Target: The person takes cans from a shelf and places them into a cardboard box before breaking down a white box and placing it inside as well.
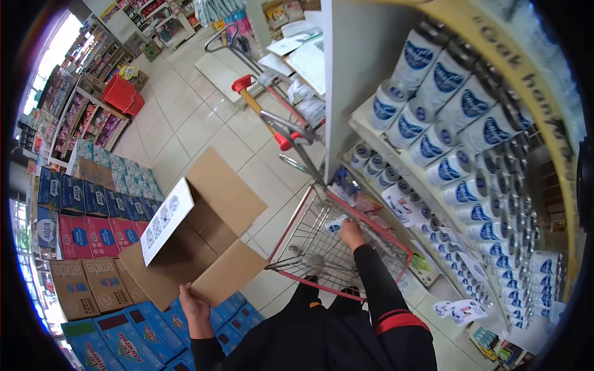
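My left hand (195, 310) is closed on the near edge of an open cardboard box (232, 272), its thumb showing on the near side. The box is tilted with its flaps spread, and one flap has a white printed face. The inside looks dark, and I see nothing in it. My right hand (352, 235) is stretched out over the shopping cart (297, 269), closed around a small white can (336, 226) with a blue label. Part of the can is hidden by the fingers. The cart's wire basket stands just in front of my legs.
On the right, shelves (365, 120) hold rows of white-and-blue cans. Stacked blue water cartons (133, 337) and brown cartons (77, 287) stand at the lower left. Red baskets (122, 94) sit farther back on the tiled floor. A second cart's handle (250, 99) lies beyond the first.
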The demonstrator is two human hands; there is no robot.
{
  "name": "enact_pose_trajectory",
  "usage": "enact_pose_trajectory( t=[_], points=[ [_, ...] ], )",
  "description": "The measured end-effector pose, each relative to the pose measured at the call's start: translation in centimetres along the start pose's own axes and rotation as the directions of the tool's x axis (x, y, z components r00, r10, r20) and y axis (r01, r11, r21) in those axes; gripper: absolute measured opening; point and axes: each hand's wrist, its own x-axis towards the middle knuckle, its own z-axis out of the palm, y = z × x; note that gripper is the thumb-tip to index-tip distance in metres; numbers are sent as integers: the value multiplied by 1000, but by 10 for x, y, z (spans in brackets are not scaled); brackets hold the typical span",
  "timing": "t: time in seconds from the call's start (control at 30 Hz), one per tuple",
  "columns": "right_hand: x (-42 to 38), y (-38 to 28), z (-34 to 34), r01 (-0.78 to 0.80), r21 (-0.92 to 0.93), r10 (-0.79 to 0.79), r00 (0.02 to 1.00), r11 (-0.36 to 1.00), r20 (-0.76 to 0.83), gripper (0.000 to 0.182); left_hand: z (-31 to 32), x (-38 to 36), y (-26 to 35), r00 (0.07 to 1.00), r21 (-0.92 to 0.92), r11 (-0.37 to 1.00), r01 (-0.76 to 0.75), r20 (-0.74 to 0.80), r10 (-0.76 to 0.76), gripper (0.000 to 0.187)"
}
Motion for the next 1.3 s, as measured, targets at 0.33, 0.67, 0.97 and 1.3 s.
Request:
enact_pose_trajectory(
  t=[0.33, 0.67, 0.97, 1.3],
  points=[
    [71, 25, 115, 141, -483, -214, 972, 864, -98, 16, -26, 8, 14, 996, -21, 999, 37, 76, -35, 28],
    [48, 47, 150, -130, -558, 47, 986, 820, -160, 21, -60, 29, 0, 998, -16, 998, 56, 6, -56, 33],
    [-82, 44, 90, -169, 839, 203, 977, 518, 72, 53, -50, 34, -6, 996, -64, 994, 83, 34, -81, 31],
    [-189, -27, -116, 368, 929, 58, 927, 49, -370, 63, 7, -2, 5, 980, -196, 974, 109, 186, -72, 29]
  ],
)
